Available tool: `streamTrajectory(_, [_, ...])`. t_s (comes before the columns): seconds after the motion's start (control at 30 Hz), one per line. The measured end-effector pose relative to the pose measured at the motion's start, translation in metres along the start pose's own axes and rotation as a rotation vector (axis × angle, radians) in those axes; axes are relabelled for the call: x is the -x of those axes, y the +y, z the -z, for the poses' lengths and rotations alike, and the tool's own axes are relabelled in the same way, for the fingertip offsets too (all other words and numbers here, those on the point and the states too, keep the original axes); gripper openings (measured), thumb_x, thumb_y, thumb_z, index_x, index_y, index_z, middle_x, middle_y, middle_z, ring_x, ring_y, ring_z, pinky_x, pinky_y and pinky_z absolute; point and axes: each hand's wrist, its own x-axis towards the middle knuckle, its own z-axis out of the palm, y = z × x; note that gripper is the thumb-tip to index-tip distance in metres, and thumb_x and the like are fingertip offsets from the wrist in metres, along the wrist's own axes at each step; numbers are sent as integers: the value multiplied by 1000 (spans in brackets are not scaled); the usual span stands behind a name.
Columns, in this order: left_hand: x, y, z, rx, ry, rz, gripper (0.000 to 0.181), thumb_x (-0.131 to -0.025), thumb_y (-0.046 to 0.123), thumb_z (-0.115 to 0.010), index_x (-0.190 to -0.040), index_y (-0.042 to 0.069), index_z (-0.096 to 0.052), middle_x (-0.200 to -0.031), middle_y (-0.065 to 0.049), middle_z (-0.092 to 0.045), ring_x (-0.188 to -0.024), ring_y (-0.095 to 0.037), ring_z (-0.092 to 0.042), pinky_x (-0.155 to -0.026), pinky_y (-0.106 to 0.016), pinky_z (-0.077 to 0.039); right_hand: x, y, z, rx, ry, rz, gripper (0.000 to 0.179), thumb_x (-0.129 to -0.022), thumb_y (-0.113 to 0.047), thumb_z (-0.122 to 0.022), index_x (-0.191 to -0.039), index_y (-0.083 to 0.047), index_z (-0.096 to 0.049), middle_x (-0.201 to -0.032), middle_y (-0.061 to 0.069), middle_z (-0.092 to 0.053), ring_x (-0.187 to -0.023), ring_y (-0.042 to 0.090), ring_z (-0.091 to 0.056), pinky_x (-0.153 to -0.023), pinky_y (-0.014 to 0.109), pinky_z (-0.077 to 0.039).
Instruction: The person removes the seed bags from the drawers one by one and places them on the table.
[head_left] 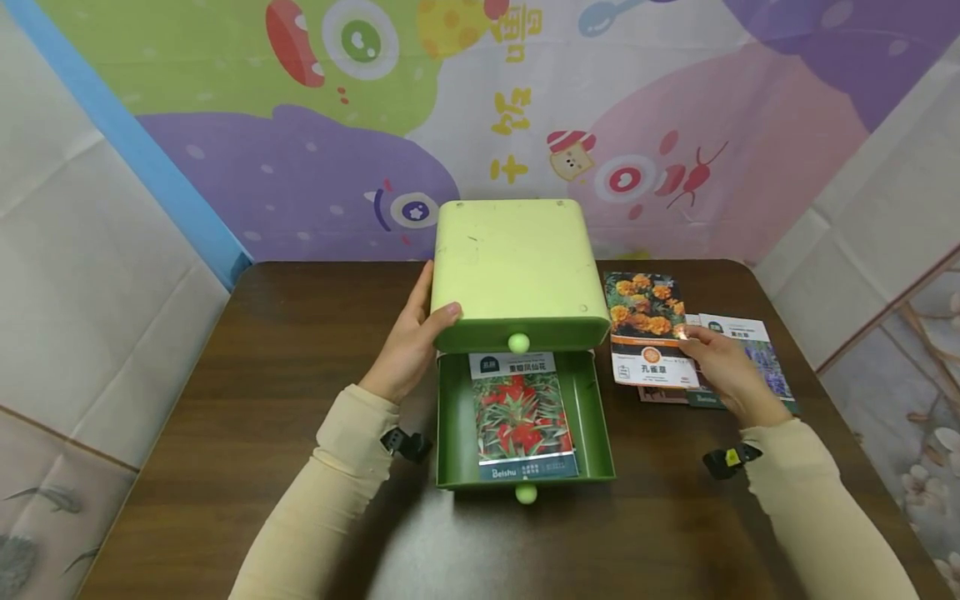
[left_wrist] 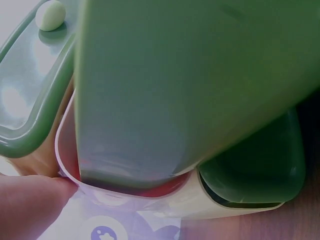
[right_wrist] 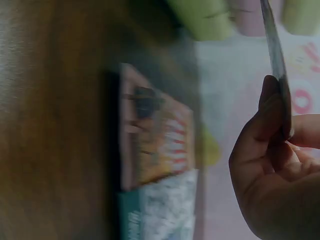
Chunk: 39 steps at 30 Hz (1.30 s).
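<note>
A small drawer cabinet (head_left: pixel 517 258) with a light yellow-green top stands on the table. My left hand (head_left: pixel 408 346) rests along its left side, the thumb at the front upper corner. In the left wrist view, the thumb (left_wrist: pixel 40 200) touches the pink rim (left_wrist: pixel 70 172) of the middle tier. One green drawer (head_left: pixel 592 425) is pulled out and holds a seed packet (head_left: pixel 521 417) with red flowers. To the right, my right hand (head_left: pixel 727 371) pinches the edge of a seed packet with orange marigolds (head_left: pixel 645 317), seen edge-on in the right wrist view.
More seed packets (head_left: pixel 757 350) lie on the table beneath and beside the right hand, one with purple flowers. The brown table (head_left: pixel 315 500) meets a cartoon-printed cloth (head_left: pixel 300 183) behind the cabinet. Light panels (head_left: pixel 885 200) flank the table.
</note>
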Motion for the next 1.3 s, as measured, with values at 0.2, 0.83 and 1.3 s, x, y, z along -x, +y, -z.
streamTrajectory(0.2, [0,-1,0,-5,2,4,81,-99,23,-54,-157,41,0,-165,9,1,-135,-23,-41,-96,-32,-48,-16,14,-21,141,-2,-8,54,-106,-25,-35,-150,7,-30,-129,31,-53,-74,-1,-58,-66,24,-53])
streamTrajectory(0.83, [0,0,-1,-10,-5,1,81,-100,22,-53,-157,40,2,-165,9,1,-134,-23,-42,-93,-27,-49,-33,15,-47,266,12,-109,48,-100,-20,-44,-143,1,-44,-119,25,-56,-55,11,-47,-50,31,-47])
streamTrajectory(1.3, [0,-1,1,-18,-5,-2,81,-100,23,-53,-156,41,2,-165,9,1,-135,-23,-41,-95,-28,-49,-32,13,-54,425,132,-87,35,-95,-25,-54,-115,2,-60,-101,18,-61,-57,15,-50,-48,30,-47])
